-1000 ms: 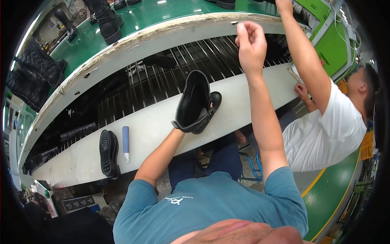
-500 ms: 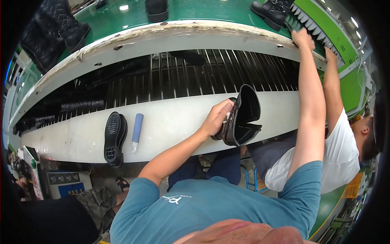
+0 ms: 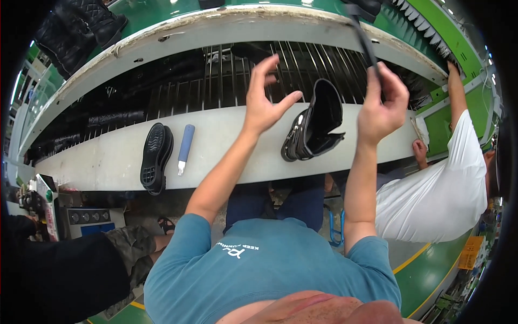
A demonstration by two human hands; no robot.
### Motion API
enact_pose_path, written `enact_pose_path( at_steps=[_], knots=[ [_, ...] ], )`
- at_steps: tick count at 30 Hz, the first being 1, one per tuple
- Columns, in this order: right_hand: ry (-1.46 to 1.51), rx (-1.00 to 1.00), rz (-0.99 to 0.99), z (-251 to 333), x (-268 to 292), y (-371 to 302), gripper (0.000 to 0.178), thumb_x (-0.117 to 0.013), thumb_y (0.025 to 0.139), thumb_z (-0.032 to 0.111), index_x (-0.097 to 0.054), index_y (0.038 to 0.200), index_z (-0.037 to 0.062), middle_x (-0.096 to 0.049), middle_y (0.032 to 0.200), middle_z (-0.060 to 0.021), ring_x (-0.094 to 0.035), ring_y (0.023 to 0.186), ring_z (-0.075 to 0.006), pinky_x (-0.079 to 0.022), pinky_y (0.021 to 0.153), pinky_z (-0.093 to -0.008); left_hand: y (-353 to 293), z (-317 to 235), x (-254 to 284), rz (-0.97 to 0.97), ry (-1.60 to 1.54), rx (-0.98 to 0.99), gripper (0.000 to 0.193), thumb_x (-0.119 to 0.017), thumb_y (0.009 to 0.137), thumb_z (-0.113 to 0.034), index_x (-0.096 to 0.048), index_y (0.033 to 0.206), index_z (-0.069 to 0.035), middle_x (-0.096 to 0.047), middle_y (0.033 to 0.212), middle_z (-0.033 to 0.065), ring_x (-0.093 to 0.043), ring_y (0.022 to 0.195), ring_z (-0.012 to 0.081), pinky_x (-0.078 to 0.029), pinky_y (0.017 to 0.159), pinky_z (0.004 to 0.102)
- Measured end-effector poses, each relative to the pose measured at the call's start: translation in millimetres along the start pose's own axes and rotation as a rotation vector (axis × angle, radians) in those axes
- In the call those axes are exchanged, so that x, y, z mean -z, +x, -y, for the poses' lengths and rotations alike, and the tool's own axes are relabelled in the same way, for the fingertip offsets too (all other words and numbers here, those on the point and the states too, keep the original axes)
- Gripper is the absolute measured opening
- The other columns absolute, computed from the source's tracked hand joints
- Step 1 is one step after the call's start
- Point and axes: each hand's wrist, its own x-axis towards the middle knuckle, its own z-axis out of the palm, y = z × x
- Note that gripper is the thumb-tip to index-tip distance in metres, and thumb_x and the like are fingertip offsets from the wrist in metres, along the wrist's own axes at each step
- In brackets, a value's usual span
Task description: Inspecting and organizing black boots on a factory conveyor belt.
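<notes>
In my right hand [image 3: 382, 105], closed and raised over the bench, is a long thin black piece [image 3: 362, 36]. It is blurred and looks like a shoe sole seen edge-on. My left hand [image 3: 264, 100] hangs above the bench with fingers and thumb apart, holding nothing. Just right of it a shiny black boot [image 3: 315, 127] with straps rests on the white bench, its shaft gaping. Farther left a black sole [image 3: 156, 156] lies tread up. Beside that sole is a blue-handled tool [image 3: 185, 148] with a short pale tip.
Metal rollers [image 3: 237, 70] run behind the white bench [image 3: 108, 156]. Above them is a green conveyor [image 3: 259, 4] with a worn pale edge, carrying black boots [image 3: 102, 24]. At the right, a co-worker in white [image 3: 431, 194] reaches toward a green machine [image 3: 464, 43] with a bristle-like fringe.
My left hand has let go of the boot, which now rests on the bench, and moved up and left. My right hand has drawn back from the conveyor with the black piece.
</notes>
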Motion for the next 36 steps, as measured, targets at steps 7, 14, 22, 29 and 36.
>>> enact_pose_path(
  at_steps=[7, 14, 22, 29, 36],
  knots=[
    [0.536, -0.244, 0.433, 21, 5, -31, 0.027, -0.084, 0.091, -0.013, -0.078, 0.116, -0.0028, -0.082, 0.118, -0.0171, -0.080, 0.110, -0.0243, -0.066, 0.098, -0.0332, 52, -42, 26, 0.165, 0.633, -0.589, 0.106, -0.103, 0.064, -0.026, -0.057, 0.159, -0.017, -0.055, 0.162, 0.0114, -0.051, 0.150, 0.0363, -0.030, 0.132, 0.0629],
    [0.708, -0.332, 0.623, 20, 15, -28, 0.026, -0.081, 0.096, -0.011, -0.077, 0.121, -0.0040, -0.081, 0.122, -0.0176, -0.079, 0.114, -0.0243, -0.065, 0.102, -0.0337, 58, -80, 27, -0.188, 1.008, -1.037, 0.076, -0.101, 0.077, -0.022, -0.071, 0.145, -0.006, -0.076, 0.131, 0.0202, -0.067, 0.135, 0.0473, -0.051, 0.117, 0.0539],
    [0.626, -0.706, 0.658, -6, 5, -65, 0.082, -0.031, 0.119, 0.066, -0.049, 0.163, -0.0013, -0.063, 0.158, -0.0193, -0.063, 0.144, -0.0268, -0.048, 0.124, -0.0399, 18, -42, 33, -0.136, 0.153, 0.069, 0.022, -0.085, 0.102, -0.021, -0.078, 0.106, 0.000, -0.076, 0.082, 0.0022, -0.068, 0.066, 0.0078, -0.052, 0.056, 0.0267],
    [0.841, -1.231, 0.661, -11, 30, -133, 0.066, -0.032, 0.123, 0.054, -0.068, 0.102, 0.0035, -0.068, 0.084, -0.0049, -0.065, 0.076, -0.0147, -0.054, 0.076, -0.0283, -69, 13, 74, -0.051, -0.098, 0.686, 0.024, -0.077, 0.109, -0.023, -0.073, 0.112, 0.000, -0.072, 0.082, -0.0004, -0.063, 0.063, 0.0048, -0.047, 0.051, 0.0236],
    [0.729, -0.354, 0.794, 53, 64, -134, 0.041, -0.050, 0.108, 0.019, -0.058, 0.071, 0.0059, -0.060, 0.068, -0.0078, -0.057, 0.062, -0.0242, -0.047, 0.073, -0.0391, -103, 10, 80, -0.085, 0.764, 0.180, 0.063, -0.084, 0.100, -0.033, -0.062, 0.147, 0.002, -0.065, 0.146, 0.0223, -0.065, 0.133, 0.0357, -0.051, 0.115, 0.0462]
  ],
)
